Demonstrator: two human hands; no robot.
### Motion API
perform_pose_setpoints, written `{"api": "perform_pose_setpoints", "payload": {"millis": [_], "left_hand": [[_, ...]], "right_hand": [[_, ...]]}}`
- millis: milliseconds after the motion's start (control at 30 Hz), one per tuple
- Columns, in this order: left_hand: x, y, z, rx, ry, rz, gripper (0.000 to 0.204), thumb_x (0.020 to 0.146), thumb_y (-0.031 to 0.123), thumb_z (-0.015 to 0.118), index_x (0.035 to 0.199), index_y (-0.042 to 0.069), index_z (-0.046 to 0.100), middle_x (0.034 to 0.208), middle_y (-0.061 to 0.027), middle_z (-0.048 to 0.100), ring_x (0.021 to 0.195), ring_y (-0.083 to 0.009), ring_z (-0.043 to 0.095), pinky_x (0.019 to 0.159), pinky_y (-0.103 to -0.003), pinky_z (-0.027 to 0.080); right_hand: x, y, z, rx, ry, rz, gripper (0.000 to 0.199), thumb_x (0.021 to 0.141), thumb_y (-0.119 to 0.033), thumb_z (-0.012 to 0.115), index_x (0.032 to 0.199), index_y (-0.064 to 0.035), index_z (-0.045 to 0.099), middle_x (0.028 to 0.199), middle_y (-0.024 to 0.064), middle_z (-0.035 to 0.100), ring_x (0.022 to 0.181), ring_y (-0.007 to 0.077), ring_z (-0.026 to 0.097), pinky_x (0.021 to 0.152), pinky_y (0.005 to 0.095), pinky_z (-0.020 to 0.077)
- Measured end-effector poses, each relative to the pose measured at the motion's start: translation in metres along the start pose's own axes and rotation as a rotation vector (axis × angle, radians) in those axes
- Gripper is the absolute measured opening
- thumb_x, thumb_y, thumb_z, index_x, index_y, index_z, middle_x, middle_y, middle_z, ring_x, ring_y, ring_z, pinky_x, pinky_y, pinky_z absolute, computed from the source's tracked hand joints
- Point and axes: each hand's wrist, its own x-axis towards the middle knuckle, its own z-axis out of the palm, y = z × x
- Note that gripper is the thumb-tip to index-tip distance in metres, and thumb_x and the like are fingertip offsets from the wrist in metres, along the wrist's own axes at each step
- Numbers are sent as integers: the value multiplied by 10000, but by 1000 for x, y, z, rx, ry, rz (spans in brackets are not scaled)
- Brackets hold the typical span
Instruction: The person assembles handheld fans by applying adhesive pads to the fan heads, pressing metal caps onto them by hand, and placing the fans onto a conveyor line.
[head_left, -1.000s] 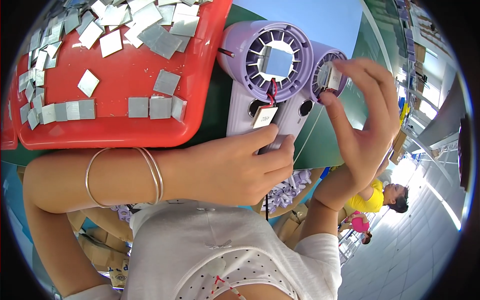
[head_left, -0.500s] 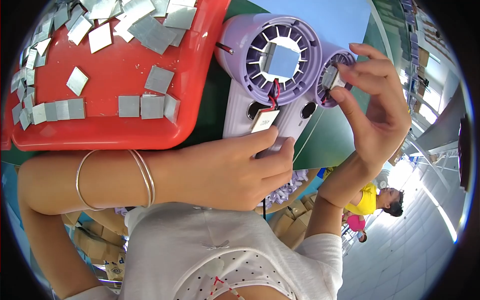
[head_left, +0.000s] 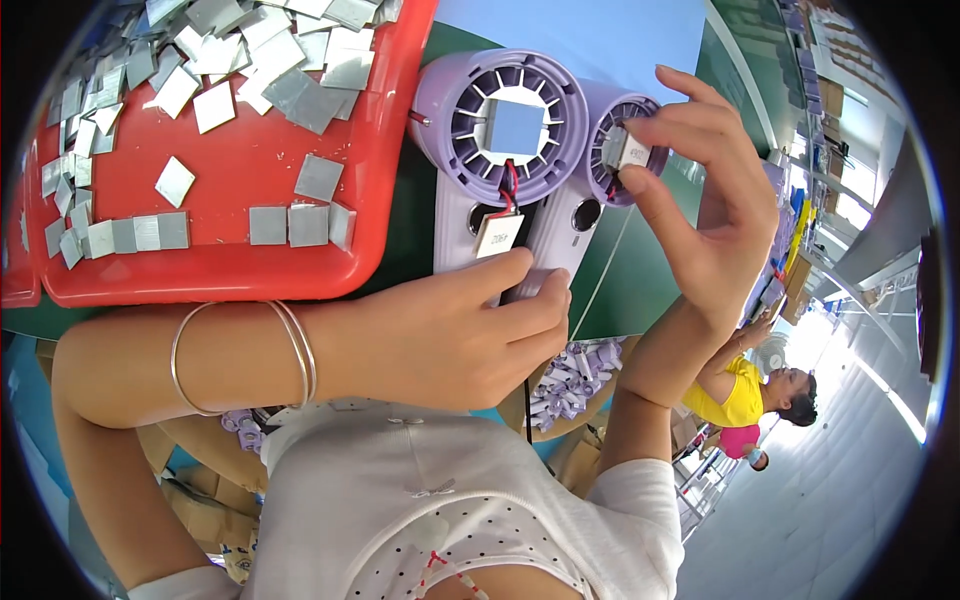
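On the dark green worktable (head_left: 640, 265), a red plastic tray (head_left: 230, 275) fills the left side, its floor scattered with small square silver plates (head_left: 175, 180); a short row of them lies along the near wall. Just right of the tray two lilac handheld fan housings lie side by side, backs open. The nearer-left housing (head_left: 515, 125) shows a round ribbed grille with a grey square plate seated at its centre, red and black wires running down to a small white circuit board (head_left: 497, 235) in the handle. The second housing (head_left: 620, 150) lies touching its right flank. A light blue sheet (head_left: 600, 40) covers the table beyond them. Far right, the room opens into a bright workshop aisle with shelving, and a person in a yellow top (head_left: 735, 395) sits low at the edge.

The left hand (head_left: 450, 335), with thin silver bangles (head_left: 295, 350) at the wrist, lies half curled over the handle ends of both housings, fingertips pressing them against the table. The right hand (head_left: 705, 200) is raised over the second housing's grille, thumb and forefinger pinched on a small silver square plate (head_left: 628, 150), the other fingers spread loosely open above it.
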Motion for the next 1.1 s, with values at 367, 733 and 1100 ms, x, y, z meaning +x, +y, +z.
{"api": "perform_pose_setpoints", "payload": {"millis": [367, 733, 1100], "left_hand": [[0, -1, -1, 12, 6, -1, 311, 817, 209, 609, 1016, 3, 730, 1156, -124, 664, 1162, -277, 590, 883, -415, 509], [1, -1, 1, -24, 33, -10, 297, 814, 213, 616, 986, 1, 735, 1146, -122, 664, 1167, -281, 588, 867, -409, 526], [1, -2, 0, -38, 1, -6, 289, 841, 218, 611, 995, 5, 732, 1147, -113, 665, 1177, -268, 588, 882, -416, 530]], "right_hand": [[-1, 3, -3, 56, 132, 27, 294, 763, 4, 738, 1056, 7, 718, 1065, 116, 722, 1172, 340, 618, 1002, 424, 471], [-12, -6, 5, 243, 105, 307, 515, 745, 10, 775, 1237, -2, 624, 1261, 111, 609, 1215, 244, 563, 1063, 381, 410], [-8, -12, 10, 679, 68, 599, 622, 773, 69, 741, 1351, 25, 514, 1215, 79, 604, 1118, 156, 590, 1021, 333, 438]]}}
